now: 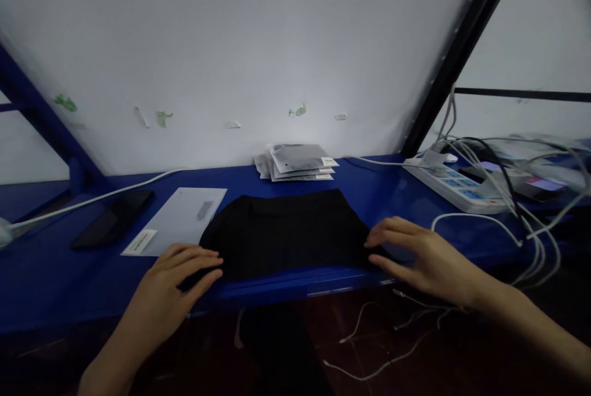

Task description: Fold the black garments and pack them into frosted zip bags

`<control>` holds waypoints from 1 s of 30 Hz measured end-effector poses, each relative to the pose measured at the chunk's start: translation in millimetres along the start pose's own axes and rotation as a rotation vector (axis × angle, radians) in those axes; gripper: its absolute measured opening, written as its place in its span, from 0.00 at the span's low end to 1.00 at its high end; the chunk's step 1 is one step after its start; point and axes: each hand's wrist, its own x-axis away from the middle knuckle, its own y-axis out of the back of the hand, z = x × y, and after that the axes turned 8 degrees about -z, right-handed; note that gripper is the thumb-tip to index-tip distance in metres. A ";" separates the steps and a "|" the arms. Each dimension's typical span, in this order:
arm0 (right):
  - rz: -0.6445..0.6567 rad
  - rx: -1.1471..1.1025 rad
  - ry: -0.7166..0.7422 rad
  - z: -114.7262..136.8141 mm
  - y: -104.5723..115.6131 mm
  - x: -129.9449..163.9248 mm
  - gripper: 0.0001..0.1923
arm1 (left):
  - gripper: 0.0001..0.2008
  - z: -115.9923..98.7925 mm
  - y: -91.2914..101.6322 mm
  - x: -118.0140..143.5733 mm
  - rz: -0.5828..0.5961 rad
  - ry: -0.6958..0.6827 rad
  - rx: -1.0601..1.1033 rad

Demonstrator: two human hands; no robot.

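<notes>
A black fabric garment (295, 233) lies spread on the blue table, wider toward its near edge; its exact kind does not show. My left hand (178, 279) pinches its near left corner between thumb and fingers. At the right side, my right hand (415, 254) has thumb and fingertips closed on the garment's edge. Just left of the cloth, partly under its edge, is a flat whitish plastic bag (178, 217) with a printed label and a barcode sticker.
Behind the garment sits a stack of frosted packets (298, 161) against the white wall. A black phone (113, 218) lies at the left beside a white cable (106, 191). To the right are a power strip (457, 186) and tangled cables (508, 193). The blue table's (277, 285) front edge is close.
</notes>
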 end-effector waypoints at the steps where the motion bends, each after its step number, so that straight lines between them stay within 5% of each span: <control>1: 0.004 0.003 0.008 0.1 -1.4 9.2 0.10 | 0.15 3.5 -2.3 8.7 -0.002 0.005 -0.007; 9: -0.116 -0.033 -0.037 -4.0 -13.1 40.9 0.09 | 0.12 1.6 -5.3 26.3 -0.148 -0.006 -0.010; 22: -0.205 -0.083 -0.146 6.9 -15.0 36.1 0.08 | 0.11 -3.1 -1.3 30.4 -0.152 0.051 -0.011; 26: -0.304 -0.073 -0.176 5.9 -16.3 16.9 0.09 | 0.11 -13.6 2.2 11.6 -0.225 0.123 -0.094; 30: -0.493 -0.081 -0.235 -4.9 -17.7 -32.6 0.11 | 0.11 -11.5 1.1 -37.7 -0.298 0.227 -0.188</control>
